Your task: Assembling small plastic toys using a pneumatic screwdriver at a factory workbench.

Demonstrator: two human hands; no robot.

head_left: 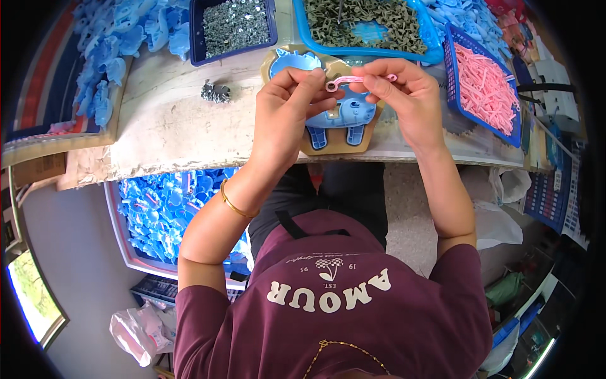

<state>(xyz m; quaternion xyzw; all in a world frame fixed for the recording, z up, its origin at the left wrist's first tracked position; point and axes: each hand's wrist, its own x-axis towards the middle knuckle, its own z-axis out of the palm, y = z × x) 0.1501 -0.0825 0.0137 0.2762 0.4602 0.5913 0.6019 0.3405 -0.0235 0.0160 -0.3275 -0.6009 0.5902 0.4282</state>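
Observation:
Above the work table, my right hand (410,95) pinches a thin pink plastic arm (348,80) between thumb and forefinger. The pink piece lies roughly level, and a dark-centred ring forms its left end. My left hand (284,104) is closed beside that ring, thumb against forefinger; whatever is between these fingertips is too small to make out. Directly below both hands sits a tan fixture (344,150) holding light-blue animal-shaped plastic parts (353,112). My hands cover some of the fixture.
A dark-blue bin of small metal parts (273,25) and a blue tray of brownish screw-like pieces (435,54) stand behind. Pink strips fill a blue basket (452,82) at right. A small metal heap (216,92) lies left. Blue parts (170,211) fill a crate below the table edge.

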